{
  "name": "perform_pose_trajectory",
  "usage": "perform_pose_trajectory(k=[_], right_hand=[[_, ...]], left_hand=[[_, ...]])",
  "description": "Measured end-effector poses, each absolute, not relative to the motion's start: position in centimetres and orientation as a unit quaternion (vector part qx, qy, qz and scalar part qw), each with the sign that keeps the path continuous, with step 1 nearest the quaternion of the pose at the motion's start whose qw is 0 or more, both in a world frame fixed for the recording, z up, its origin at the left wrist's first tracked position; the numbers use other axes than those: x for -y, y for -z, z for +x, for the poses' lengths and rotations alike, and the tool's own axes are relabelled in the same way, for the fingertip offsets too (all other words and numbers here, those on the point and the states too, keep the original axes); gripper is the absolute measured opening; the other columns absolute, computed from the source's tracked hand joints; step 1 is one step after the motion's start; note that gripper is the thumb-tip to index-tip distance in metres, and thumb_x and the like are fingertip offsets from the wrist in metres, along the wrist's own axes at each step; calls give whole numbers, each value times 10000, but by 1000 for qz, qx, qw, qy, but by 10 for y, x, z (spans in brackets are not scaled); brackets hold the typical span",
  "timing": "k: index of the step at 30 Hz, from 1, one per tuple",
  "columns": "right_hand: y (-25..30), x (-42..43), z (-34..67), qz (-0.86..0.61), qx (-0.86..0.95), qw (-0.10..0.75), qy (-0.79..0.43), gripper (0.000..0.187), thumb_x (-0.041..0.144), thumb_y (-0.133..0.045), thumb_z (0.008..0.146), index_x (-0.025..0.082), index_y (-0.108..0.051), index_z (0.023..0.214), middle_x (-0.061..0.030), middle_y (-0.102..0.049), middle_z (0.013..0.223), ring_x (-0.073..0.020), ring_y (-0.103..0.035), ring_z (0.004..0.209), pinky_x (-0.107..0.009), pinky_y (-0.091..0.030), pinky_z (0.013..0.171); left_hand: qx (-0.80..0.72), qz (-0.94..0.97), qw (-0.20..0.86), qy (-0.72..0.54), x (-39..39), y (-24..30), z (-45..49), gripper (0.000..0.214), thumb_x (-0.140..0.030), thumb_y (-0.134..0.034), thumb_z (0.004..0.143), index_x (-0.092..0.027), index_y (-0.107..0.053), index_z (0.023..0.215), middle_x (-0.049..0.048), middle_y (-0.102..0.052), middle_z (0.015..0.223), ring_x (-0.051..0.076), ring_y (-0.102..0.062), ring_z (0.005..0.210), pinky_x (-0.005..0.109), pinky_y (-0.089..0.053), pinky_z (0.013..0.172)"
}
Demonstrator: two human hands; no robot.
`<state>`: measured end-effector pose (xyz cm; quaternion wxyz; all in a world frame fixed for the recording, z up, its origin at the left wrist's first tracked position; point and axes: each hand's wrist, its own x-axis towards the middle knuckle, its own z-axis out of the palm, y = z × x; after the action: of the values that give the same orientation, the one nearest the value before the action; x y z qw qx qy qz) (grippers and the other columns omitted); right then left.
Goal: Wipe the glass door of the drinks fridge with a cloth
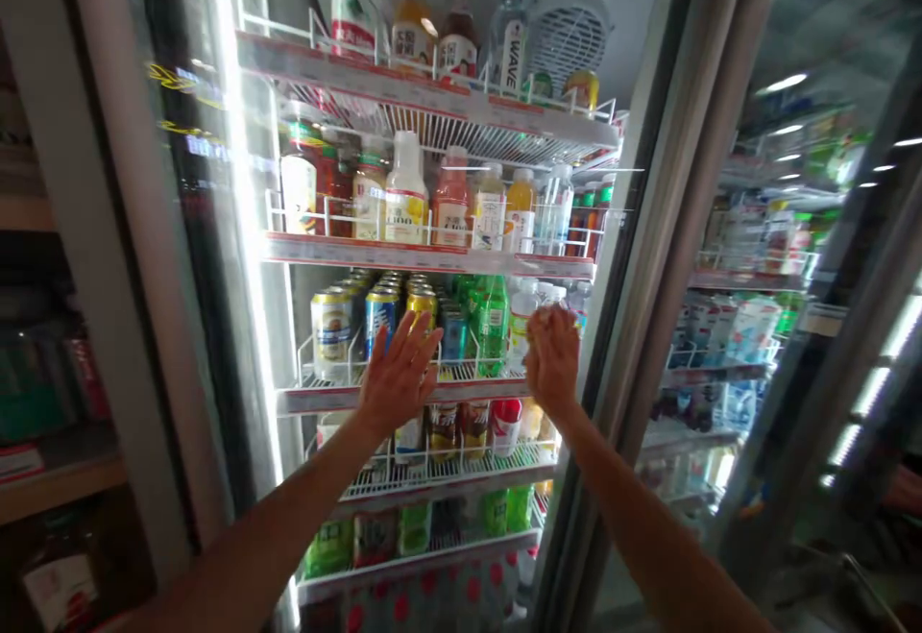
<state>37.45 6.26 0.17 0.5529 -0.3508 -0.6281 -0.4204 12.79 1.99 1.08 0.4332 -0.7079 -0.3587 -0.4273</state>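
My left hand [396,374] is raised with its fingers spread, palm toward a lit drinks cooler, in front of the shelf of cans. Close by it are a blue can [380,314] and a gold can [422,303]. My right hand [553,359] is up at about the same height, its fingers bent together and blurred. Something pale may be in those fingers, but I cannot make it out. A green bottle [493,321] stands just left of that hand, and clear bottles [522,302] are partly hidden behind it. Whether either hand touches glass is unclear.
Bottles such as a pink one [452,199] line the shelf above, with an orange bottle [413,23] higher up. A metal door frame [648,230] runs along the right. Beyond it stands another stocked cooler [749,278]. Wooden shelving [61,494] is at far left.
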Motion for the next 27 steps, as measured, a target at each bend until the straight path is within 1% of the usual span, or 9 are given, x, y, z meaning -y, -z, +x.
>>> perform_pose_trajectory(k=[3,6,8,9,14,18,20,24,27], right_hand=[[-15,-68,373,-376,532,643,404,574,140,-378,866,226,-278,1425,-128,-247,1499,-275,-213,1391,-561,-293,1068],[-15,-64,358,-331,623,587,398,605,137,-408,856,268,-262,1428,-86,-249,1505,-264,-214,1393,-532,-300,1081],[-15,-60,355,-311,674,538,400,607,145,-427,850,292,-277,1420,-67,-290,1490,-256,-237,1386,-524,-300,1084],[-18,-61,356,-317,668,541,400,599,149,-424,851,289,-286,1417,-72,-307,1481,-258,-249,1381,-532,-300,1080],[-38,-68,353,-364,535,654,392,570,156,-371,856,227,-302,1417,-122,-274,1487,-297,-263,1369,-587,-294,1056],[-30,-61,324,-287,655,564,413,611,151,-412,847,279,-267,1427,-67,-283,1493,-269,-245,1381,-533,-299,1083],[-30,-60,324,-282,670,543,420,598,158,-424,849,284,-287,1418,-69,-323,1474,-267,-263,1374,-530,-307,1076],[-47,-68,338,-336,546,647,413,562,143,-409,847,234,-341,1397,-127,-353,1445,-299,-309,1346,-571,-332,1033],[-51,-68,328,-325,547,651,413,575,151,-407,846,230,-321,1409,-121,-312,1469,-306,-284,1357,-574,-320,1044]], left_hand=[[364,-713,433,415,-17,-11,128,567,-271,-497,848,-216,-322,1384,93,-379,1433,200,-181,1394,429,-86,1152],[360,-715,437,410,-14,-14,125,541,-258,-495,847,-209,-350,1365,97,-386,1430,202,-187,1393,433,-95,1151],[369,-700,438,426,-12,-17,118,563,-264,-499,846,-214,-327,1379,102,-346,1452,213,-178,1396,450,-96,1150],[379,-686,438,440,-12,-20,113,586,-269,-502,845,-222,-302,1394,100,-313,1469,219,-170,1397,460,-95,1149],[403,-624,463,484,-12,-34,77,702,-316,-526,843,-259,-168,1444,70,-174,1518,238,-156,1400,468,-100,1149],[402,-618,486,470,-14,-36,64,695,-313,-499,861,-239,-139,1451,72,-161,1518,221,-148,1402,446,-98,1153],[401,-616,493,465,-14,-35,63,688,-312,-492,863,-224,-145,1451,81,-163,1516,219,-137,1404,444,-92,1153],[409,-616,492,459,-15,-33,66,686,-311,-488,862,-204,-152,1450,99,-172,1512,222,-124,1405,448,-93,1151],[413,-616,489,459,-15,-33,66,683,-319,-484,864,-209,-151,1450,101,-185,1509,226,-130,1403,448,-100,1150]])
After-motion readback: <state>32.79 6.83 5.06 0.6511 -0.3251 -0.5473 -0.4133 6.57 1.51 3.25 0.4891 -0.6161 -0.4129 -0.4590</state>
